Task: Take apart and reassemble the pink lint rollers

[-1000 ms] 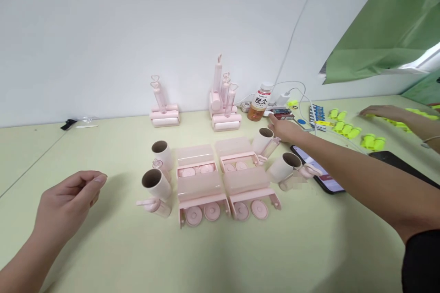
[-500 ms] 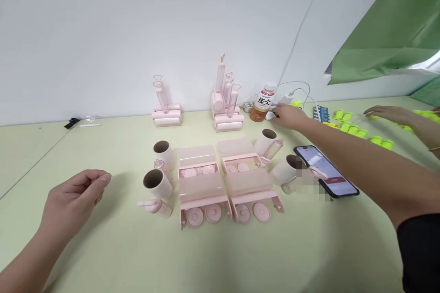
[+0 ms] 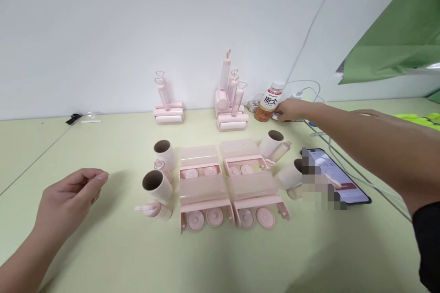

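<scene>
Seen from the head camera, a person is reaching the right hand (image 3: 292,110) far across a pale green bench (image 3: 103,247) toward a clear plastic bottle of amber drink with a white cap and a white printed label (image 3: 269,107), which is standing upright near the white wall at the back; the hand is lying just beside the bottle's right side, touching or all but touching it, and whether its fingers are closing on anything cannot be told from this angle. The left hand (image 3: 70,203) is hovering over the near left of the bench, its fingers (image 3: 98,177) loosely curled with thumb and forefinger close together, holding nothing. Between the hands, four pale pink translucent plastic roller covers (image 3: 228,183) are lying in a two-by-two block, flanked by cream cardboard tubes (image 3: 160,184) on either side. Behind them, two clusters of pink lint rollers with heart-topped handles (image 3: 232,100) are standing near the wall. A black smartphone with a lit screen (image 3: 338,181) is lying beneath the right forearm, and white cables (image 3: 309,87) are trailing behind the bottle.
</scene>
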The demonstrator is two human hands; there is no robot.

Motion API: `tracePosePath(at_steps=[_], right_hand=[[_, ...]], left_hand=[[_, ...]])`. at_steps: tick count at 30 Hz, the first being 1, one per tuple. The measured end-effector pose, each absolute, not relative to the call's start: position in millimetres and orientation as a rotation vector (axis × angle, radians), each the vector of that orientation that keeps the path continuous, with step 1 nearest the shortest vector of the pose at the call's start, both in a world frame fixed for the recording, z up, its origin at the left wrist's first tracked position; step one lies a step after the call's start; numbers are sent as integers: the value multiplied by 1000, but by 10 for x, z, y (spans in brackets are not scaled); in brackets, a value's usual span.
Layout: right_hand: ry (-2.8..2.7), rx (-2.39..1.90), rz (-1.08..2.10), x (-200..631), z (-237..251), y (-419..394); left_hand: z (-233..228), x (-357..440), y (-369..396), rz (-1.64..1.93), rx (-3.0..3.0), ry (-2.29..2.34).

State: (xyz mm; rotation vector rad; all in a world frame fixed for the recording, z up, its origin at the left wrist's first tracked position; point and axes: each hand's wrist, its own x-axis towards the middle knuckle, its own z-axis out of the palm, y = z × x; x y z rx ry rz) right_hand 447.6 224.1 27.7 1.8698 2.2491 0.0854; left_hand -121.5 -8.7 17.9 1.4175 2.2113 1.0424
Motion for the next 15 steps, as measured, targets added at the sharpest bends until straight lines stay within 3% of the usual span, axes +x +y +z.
tracePosePath(at_steps=[15], right_hand=[[2223, 1585, -3, 4512, 325, 2145]], left_hand=[[206, -1172, -110, 949, 1502, 2200]])
